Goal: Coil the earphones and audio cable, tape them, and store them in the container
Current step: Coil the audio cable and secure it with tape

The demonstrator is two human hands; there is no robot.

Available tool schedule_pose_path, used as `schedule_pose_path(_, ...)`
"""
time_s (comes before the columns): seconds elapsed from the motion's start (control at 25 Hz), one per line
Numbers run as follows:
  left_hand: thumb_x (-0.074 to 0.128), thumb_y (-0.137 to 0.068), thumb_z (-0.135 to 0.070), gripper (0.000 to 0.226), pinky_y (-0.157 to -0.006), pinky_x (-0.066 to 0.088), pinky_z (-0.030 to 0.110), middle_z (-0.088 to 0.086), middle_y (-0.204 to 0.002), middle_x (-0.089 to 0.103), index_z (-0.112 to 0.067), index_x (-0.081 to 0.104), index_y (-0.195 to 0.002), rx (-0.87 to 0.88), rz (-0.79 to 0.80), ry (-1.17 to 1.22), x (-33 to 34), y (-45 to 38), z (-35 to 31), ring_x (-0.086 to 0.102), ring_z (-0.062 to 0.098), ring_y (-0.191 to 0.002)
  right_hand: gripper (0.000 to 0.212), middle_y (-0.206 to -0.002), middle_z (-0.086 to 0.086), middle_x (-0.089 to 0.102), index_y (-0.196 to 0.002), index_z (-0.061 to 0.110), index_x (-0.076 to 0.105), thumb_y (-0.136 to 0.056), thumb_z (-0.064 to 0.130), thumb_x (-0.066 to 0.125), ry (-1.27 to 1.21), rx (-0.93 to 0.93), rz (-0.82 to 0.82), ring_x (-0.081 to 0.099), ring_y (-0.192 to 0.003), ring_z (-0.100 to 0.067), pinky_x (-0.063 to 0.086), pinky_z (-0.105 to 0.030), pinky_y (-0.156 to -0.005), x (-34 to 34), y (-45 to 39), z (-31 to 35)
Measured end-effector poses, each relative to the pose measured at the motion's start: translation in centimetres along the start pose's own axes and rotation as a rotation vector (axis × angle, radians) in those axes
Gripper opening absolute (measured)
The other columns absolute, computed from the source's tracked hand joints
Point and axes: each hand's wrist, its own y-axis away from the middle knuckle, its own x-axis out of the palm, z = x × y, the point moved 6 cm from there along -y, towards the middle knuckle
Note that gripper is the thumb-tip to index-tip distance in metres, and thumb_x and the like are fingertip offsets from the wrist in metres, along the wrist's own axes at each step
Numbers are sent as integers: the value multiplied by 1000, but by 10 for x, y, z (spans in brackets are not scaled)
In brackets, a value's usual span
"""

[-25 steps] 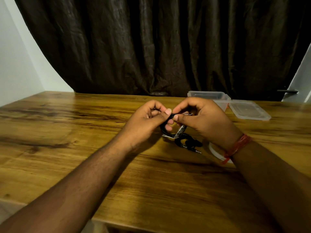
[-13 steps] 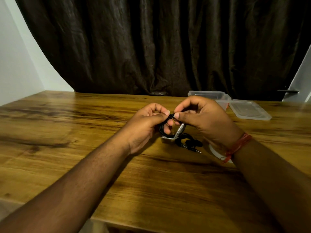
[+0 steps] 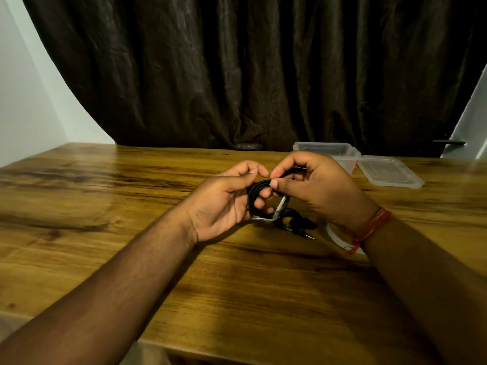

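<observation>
No legible text, labels, brands, numbers or signs on any item in view.

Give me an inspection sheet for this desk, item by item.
Surface: wooden table, bare grain up front.
Job's things: black coiled cable held above the table with a clear tape strip hanging off it; second black bundle lying on the table; open container and its lid at the back right; tape roll partly hidden under the right wrist.
Clutter: nothing seen.
Grippers: left hand and right hand both hold the coil.
Cables: none besides the job's.
Surroundings: dark curtain, white wall.
</observation>
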Motion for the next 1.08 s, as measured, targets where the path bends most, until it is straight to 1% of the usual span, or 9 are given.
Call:
schedule_pose_path(0.16, 40, -94, 0, 16, -56, 53, 20, 11, -81, 48, -3, 55, -97, -15, -1, 34, 6, 2, -1, 37, 15, -66, 15, -79, -8, 68, -87, 13, 66, -84, -1, 70, -3, 6, 4, 66, -77, -17, 55, -32, -75, 1, -1, -1)
schedule_pose_path(0.28, 42, -92, 3, 18, -54, 52, 20, 9, -77, 48, -2, 58, -96, -5, -42, 23, 3, 0, 1, 38, 14, -64, 15, -82, -13, 65, -87, 14, 66, -84, 0, 70, 4, 8, -3, 63, -78, -22, 54, -38, -75, 1, -1, -1)
schedule_pose_path(0.44, 44, -91, 1, 21, -60, 53, 23, 6, -75, 47, -5, 64, -93, -1, -13, -7, 2, -2, 3, 42, 15, -64, 13, -82, -10, 67, -86, 15, 67, -83, 4, 72, 40, -2, -22, 63, -79, -24, 56, -46, -78, -1, -1, -1)
schedule_pose_path(0.64, 41, -90, 0, 20, -53, 52, 21, 9, -75, 44, -1, 60, -95, 7, -85, 35, 2, -2, 3, 37, 15, -63, 9, -82, -10, 68, -89, 12, 68, -84, 5, 71, 16, 32, -27, 65, -79, -19, 55, -34, -77, 0, 0, -6)
schedule_pose_path(0.72, 37, -95, -2, 23, -58, 54, 24, 9, -76, 46, -1, 60, -97, 18, -101, 22, -1, -2, 2, 38, 15, -62, 5, -92, -14, 70, -92, 10, 68, -88, 6, 68, 5, 18, -43, 67, -85, -19, 56, -31, -81, -3, -1, -4)
schedule_pose_path(0.8, 35, -98, -6, 25, -72, 56, 31, 6, -75, 49, -3, 60, -99, 32, -113, -25, -4, -3, 2, 40, 13, -61, 6, -100, -18, 70, -94, 7, 68, -91, 5, 64, -16, 2, -71, 68, -92, -23, 57, -32, -85, -9, -2, -2)
schedule_pose_path(0.88, 37, -99, -7, 24, -82, 55, 36, 4, -72, 50, -4, 60, -98, 58, -119, -68, -3, -3, 1, 41, 11, -58, 7, -103, -21, 68, -96, 5, 68, -90, 3, 63, -25, 13, -58, 68, -93, -22, 57, -33, -86, -11, -2, -2)
schedule_pose_path(1.0, 38, -99, -4, 22, -86, 54, 35, 2, -70, 50, -5, 60, -98, 111, -137, -121, -1, -3, -2, 42, 8, -55, 8, -104, -25, 67, -97, 6, 68, -90, 4, 65, -51, 47, -23, 69, -89, -22, 59, -32, -81, -6, 0, -4)
schedule_pose_path(1.08, 39, -100, -4, 21, -87, 53, 35, 2, -70, 48, -6, 59, -99, 136, -156, -148, -2, -3, -3, 42, 7, -55, 8, -107, -24, 67, -98, 8, 67, -91, 5, 63, -86, 60, -28, 70, -94, -26, 59, -34, -81, -6, -1, -5)
